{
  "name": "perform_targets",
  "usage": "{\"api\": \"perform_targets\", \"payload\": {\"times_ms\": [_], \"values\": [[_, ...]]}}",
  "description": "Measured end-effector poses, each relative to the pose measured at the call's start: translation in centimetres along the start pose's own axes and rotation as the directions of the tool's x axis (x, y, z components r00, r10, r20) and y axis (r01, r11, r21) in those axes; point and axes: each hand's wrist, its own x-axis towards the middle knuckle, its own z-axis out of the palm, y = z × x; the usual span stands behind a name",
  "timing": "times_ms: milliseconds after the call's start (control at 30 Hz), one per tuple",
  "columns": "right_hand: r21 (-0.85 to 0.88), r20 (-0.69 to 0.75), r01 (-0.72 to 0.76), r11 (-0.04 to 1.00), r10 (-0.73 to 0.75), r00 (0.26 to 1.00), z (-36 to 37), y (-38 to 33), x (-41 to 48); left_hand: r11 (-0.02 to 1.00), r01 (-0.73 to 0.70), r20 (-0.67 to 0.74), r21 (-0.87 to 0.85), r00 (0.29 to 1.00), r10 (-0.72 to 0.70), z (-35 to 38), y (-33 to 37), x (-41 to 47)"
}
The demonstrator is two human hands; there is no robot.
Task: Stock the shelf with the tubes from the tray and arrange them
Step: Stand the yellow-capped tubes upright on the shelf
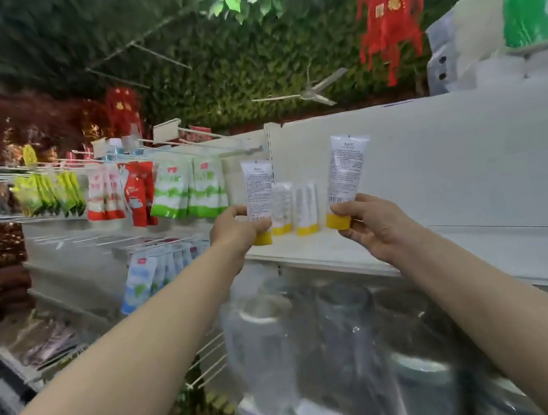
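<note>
Both arms reach up to a white shelf [340, 251]. My left hand [234, 229] grips a white tube with a yellow cap [257, 188], held upright with the cap down, just above the shelf's left end. My right hand [374, 219] pinches a second white tube [344, 171] near its yellow cap, a little to the right and tilted slightly. Between the two held tubes, two more yellow-capped tubes [281, 206] [305, 208] stand cap-down on the shelf near the back panel. The tray is out of view.
Hanging pouches in green, red and white [177, 191] fill pegs to the left. Clear plastic jugs [265, 346] sit on the lower shelf beneath my arms. Wrapped paper rolls [504, 41] rest on the top shelf at the right. The white shelf runs on to the right.
</note>
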Motion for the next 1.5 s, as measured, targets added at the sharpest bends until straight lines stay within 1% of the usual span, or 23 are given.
{"api": "perform_targets", "payload": {"times_ms": [167, 300, 433, 567, 767, 867, 1033, 1233, 1500], "values": [[-0.084, -0.092, -0.007, 0.996, -0.001, 0.996, 1.8, 1.4, 7.0, 0.998, -0.013, 0.028, 0.053, 1.0, 0.011, 0.3, -2.9, 6.9], [-0.143, -0.194, -0.035, 0.989, 0.007, 0.981, 2.3, 3.4, 11.1, 0.989, -0.046, 0.055, 0.141, 0.998, 0.039, 1.5, -5.3, 11.7], [-0.188, -0.322, -0.075, 0.979, 0.011, 0.947, 2.8, 5.0, 14.0, 0.974, -0.095, 0.145, 0.204, 0.987, 0.066, 2.4, -6.9, 16.4], [-0.247, -0.416, -0.081, 0.966, -0.03, 0.909, 3.5, 5.5, 15.7, 0.955, -0.155, 0.254, 0.255, 0.963, 0.088, 2.5, -7.9, 20.0], [-0.303, -0.491, -0.072, 0.95, -0.091, 0.867, 4.5, 6.1, 17.4, 0.935, -0.224, 0.37, 0.274, 0.922, 0.112, 2.5, -9.5, 22.6], [-0.345, -0.514, -0.087, 0.935, -0.11, 0.851, 4.5, 6.5, 18.1, 0.944, -0.232, 0.414, 0.235, 0.902, 0.119, 2.7, -10.4, 23.1], [-0.369, -0.555, -0.132, 0.92, -0.104, 0.825, 3.7, 7.2, 19.9, 0.941, -0.264, 0.447, 0.211, 0.883, 0.147, 3.1, -10.8, 23.0], [-0.486, -0.619, -0.256, 0.836, -0.122, 0.776, 2.4, 7.7, 22.3, 0.936, -0.281, 0.44, 0.211, 0.883, 0.166, 3.1, -10.7, 22.6], [-0.635, -0.655, -0.445, 0.631, -0.133, 0.744, 1.1, 9.0, 24.9, 0.936, -0.285, 0.425, 0.208, 0.888, 0.176, 3.2, -10.9, 22.7]]}}
